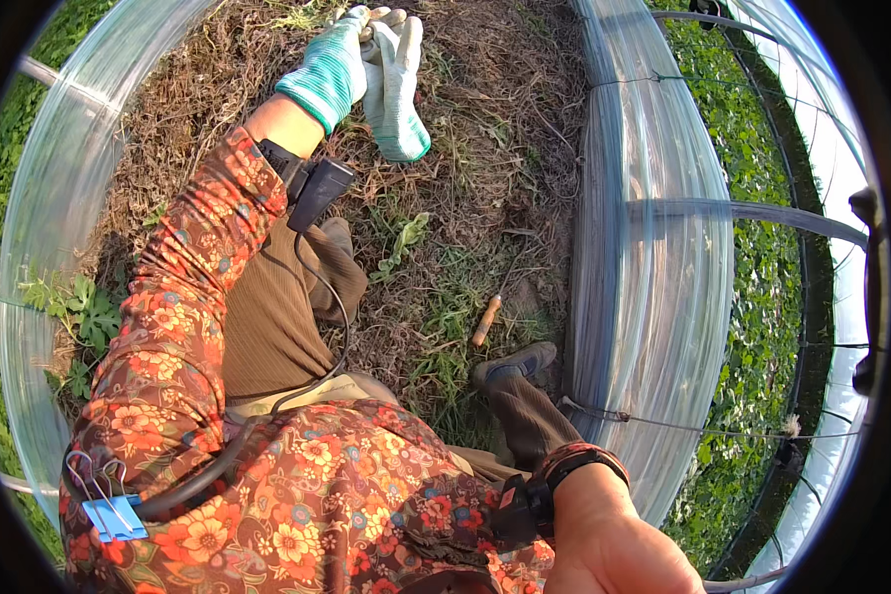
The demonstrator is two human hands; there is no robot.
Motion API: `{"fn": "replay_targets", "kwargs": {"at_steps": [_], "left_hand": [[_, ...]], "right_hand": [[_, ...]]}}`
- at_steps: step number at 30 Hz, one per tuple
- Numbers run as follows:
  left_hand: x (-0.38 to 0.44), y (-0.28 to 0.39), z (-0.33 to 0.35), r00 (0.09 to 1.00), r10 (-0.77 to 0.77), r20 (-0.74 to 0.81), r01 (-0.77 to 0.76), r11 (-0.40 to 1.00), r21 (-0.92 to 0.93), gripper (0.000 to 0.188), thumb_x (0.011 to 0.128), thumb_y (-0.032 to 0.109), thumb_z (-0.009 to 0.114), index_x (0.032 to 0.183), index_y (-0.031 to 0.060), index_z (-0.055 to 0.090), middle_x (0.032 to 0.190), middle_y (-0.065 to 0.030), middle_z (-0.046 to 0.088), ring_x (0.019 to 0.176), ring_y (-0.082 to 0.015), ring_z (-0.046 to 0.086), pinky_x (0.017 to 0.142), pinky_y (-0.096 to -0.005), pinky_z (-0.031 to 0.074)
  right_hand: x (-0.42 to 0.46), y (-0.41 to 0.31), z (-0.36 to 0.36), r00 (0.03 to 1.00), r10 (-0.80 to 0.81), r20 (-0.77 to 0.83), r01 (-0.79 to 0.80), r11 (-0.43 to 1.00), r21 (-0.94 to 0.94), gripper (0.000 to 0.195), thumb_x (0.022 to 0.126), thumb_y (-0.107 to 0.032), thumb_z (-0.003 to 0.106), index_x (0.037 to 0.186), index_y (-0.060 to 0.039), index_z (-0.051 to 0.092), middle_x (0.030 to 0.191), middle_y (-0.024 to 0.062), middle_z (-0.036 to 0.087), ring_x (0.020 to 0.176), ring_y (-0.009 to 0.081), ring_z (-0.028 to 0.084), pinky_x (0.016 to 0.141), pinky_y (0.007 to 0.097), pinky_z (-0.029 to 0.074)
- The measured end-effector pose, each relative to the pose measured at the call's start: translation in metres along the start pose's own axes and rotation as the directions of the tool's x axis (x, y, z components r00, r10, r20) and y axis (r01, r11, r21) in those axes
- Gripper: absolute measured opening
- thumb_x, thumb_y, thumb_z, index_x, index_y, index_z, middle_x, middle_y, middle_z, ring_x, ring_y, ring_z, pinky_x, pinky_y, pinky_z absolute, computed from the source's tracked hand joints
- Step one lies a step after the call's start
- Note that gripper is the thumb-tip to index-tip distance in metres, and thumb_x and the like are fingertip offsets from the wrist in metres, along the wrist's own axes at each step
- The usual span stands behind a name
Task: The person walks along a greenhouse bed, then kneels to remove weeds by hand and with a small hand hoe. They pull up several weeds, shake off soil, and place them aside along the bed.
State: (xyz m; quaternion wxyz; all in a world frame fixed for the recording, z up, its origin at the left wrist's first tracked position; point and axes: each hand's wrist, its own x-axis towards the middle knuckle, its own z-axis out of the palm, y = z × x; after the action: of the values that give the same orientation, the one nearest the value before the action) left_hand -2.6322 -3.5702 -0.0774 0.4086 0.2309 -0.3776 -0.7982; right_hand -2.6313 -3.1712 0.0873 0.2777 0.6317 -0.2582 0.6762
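My left hand (349,63) wears a knitted work glove with a teal cuff and a pale coated palm. It is at the top of the view, with its fingers closed on a second, loose work glove (397,96) that hangs toward the ground. At the lower right is my right hand (616,553), bare, with its fingers cut off by the picture's edge. Between my feet, a wooden-handled tool (486,321) lies on the ground; a thin dark line runs from its handle into the dry stems, and I cannot make out its working end.
Dry stems and grass cover the soil (520,148). Gathered clear plastic film (638,297) runs along the right, crossed by a hoop pipe (779,215) and a cord (683,427). More film (44,223) curves along the left. A cable (345,319) hangs from the device on my left wrist.
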Motion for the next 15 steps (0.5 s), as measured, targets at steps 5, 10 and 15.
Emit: {"fn": "replay_targets", "kwargs": {"at_steps": [5, 10, 15], "left_hand": [[-0.024, 0.014, 0.028, 0.999, 0.014, -0.046, -0.015, 0.999, -0.03, 0.027, 0.098, 0.026, 0.042, 0.117, 0.0112, 0.055, 0.103, -0.0052, 0.059, 0.089, -0.0161, 0.058, 0.079, -0.0283, 0.051], [-0.018, 0.011, 0.026, 0.999, -0.038, 0.029, 0.039, 0.998, -0.051, 0.029, 0.099, 0.026, 0.04, 0.112, 0.0054, 0.056, 0.11, -0.0092, 0.061, 0.097, -0.0193, 0.061, 0.085, -0.0309, 0.052], [-0.019, 0.01, 0.03, 1.0, 0.0, -0.012, 0.0, 0.999, 0.052, 0.034, 0.1, 0.022, 0.033, 0.121, 0.0039, 0.053, 0.117, -0.0092, 0.059, 0.105, -0.0215, 0.058, 0.095, -0.0327, 0.047]], "right_hand": [[-0.008, 0.004, 0.012, 0.999, 0.012, -0.038, -0.012, 1.0, 0.01, 0.031, 0.092, -0.016, 0.045, 0.119, 0.0009, 0.049, 0.129, 0.0141, 0.043, 0.113, 0.024, 0.043, 0.091, 0.0338, 0.038], [-0.003, -0.002, 0.008, 0.997, 0.011, -0.076, -0.013, 1.0, -0.022, 0.03, 0.092, -0.015, 0.045, 0.117, 0.0006, 0.05, 0.127, 0.0136, 0.044, 0.111, 0.0235, 0.043, 0.09, 0.0334, 0.038], [-0.004, -0.004, 0.009, 0.995, -0.01, -0.103, 0.008, 1.0, -0.02, 0.029, 0.092, -0.015, 0.045, 0.116, 0.0003, 0.05, 0.125, 0.0132, 0.045, 0.109, 0.023, 0.044, 0.089, 0.0329, 0.038]]}}
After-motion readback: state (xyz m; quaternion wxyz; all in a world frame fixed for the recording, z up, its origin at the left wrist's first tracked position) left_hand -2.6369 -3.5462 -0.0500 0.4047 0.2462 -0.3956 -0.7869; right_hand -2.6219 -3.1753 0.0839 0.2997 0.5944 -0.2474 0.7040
